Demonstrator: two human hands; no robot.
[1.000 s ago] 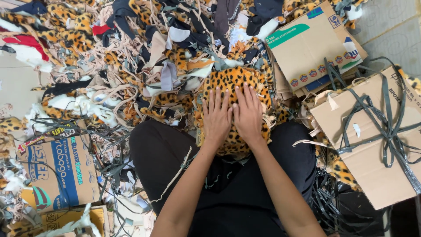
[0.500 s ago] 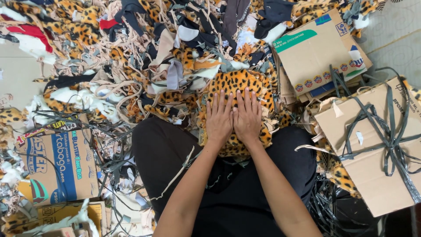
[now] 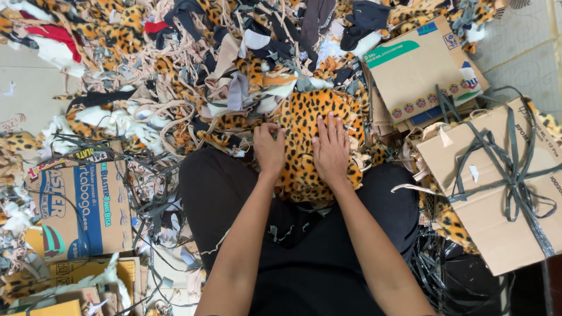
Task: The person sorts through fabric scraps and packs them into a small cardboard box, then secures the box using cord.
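A flattened brown cardboard box lies far right, with a green band at its corner and a row of small coloured roundels along one edge. Nearer on the right, a plain brown carton sits tilted, tied crosswise with grey strapping. At near left a blue, white and red printed carton lies flat, with yellow-printed cardboard pieces just below it

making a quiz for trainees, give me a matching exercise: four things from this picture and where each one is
Things:
1. right hand
2. left hand
3. strapped cardboard box
4. blue printed box

Places:
A. picture's left edge, among scraps
B. flat on the leopard-print fabric
C. picture's right side, tied with grey bands
D. gripping the fabric's left edge

Pairs: 1-B, 2-D, 3-C, 4-A
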